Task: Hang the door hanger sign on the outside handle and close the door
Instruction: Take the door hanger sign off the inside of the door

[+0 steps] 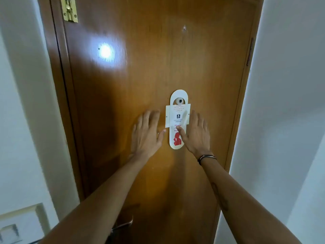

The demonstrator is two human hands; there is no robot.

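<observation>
A white door hanger sign (pixel 178 117) with red lettering and a red figure hangs on a small round knob (pixel 179 100) in the middle of a shut brown wooden door (pixel 140 76). My left hand (pixel 146 132) lies flat on the door just left of the sign, fingers spread, holding nothing. My right hand (pixel 196 133) is at the sign's right edge, fingers apart, with its thumb pressing on the sign's lower half. A metal lever handle (pixel 123 224) shows low on the door, partly hidden under my left forearm.
A brass bolt latch (pixel 69 9) sits at the door's top left. White walls (pixel 284 85) flank the door frame on both sides. A beige switch plate (pixel 21 222) is on the left wall, low down.
</observation>
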